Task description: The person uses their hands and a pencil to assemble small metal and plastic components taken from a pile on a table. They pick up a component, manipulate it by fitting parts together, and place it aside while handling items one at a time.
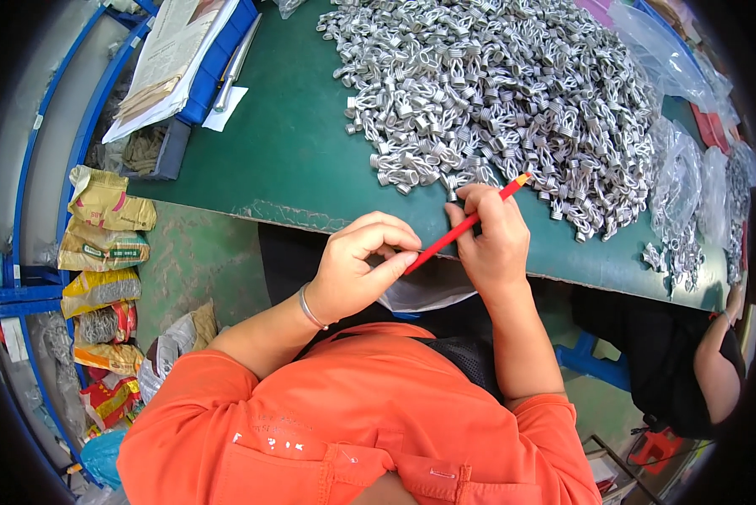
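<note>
A slim red pencil with a pale, red-pointed tip slants up to the right at the table's near edge. My right hand is closed around it, the tip sticking out above the fingers. Beside the pencil's lower end, my left hand is closed in a pinch of thumb and forefinger. Whatever lies between those fingertips is too small to make out. Just beyond my right fingers spreads a big heap of small grey metal pieces with ribbed ends and loops.
The heap covers much of the green table. Papers lie on a blue bin at the far left, near a grey bin. Clear plastic bags are at right, near another person's arm. Sacks stand by the left shelf.
</note>
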`<state>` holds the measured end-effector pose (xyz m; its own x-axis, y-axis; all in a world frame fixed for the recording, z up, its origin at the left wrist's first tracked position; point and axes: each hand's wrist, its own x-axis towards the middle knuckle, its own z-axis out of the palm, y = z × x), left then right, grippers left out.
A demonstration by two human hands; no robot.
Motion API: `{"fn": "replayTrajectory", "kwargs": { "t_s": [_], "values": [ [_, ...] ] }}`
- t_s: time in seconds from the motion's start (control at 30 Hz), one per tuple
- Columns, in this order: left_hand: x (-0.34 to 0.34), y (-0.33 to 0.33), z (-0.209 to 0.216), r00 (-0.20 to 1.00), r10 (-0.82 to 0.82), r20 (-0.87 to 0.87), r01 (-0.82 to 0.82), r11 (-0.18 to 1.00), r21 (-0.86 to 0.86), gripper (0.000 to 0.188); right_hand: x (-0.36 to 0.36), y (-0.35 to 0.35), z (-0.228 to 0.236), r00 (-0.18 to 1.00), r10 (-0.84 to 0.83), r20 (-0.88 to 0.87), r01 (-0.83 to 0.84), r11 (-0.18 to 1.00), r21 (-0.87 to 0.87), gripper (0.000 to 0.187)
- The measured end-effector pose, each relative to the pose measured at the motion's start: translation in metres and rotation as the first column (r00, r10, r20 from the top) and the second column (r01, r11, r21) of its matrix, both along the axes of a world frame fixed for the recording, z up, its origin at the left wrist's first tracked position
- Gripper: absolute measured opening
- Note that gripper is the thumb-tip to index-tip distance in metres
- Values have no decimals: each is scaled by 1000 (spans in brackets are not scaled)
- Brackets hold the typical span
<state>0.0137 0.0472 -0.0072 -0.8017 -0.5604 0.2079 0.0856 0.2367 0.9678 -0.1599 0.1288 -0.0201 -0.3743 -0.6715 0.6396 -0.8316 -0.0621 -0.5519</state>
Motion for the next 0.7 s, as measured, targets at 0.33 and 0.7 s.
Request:
{"fn": "replayTrajectory", "kwargs": {
  "t_s": [0.33,0.7],
  "values": [
    [-4,-3,0,995,46,85,-66,964,256,28,2,-3,0,997,-43,-66,48,996,76,23],
    [-5,-2,5,994,-52,93,11,915,402,24,14,28,1,921,306,239,-254,941,-225,31]
  ]
}}
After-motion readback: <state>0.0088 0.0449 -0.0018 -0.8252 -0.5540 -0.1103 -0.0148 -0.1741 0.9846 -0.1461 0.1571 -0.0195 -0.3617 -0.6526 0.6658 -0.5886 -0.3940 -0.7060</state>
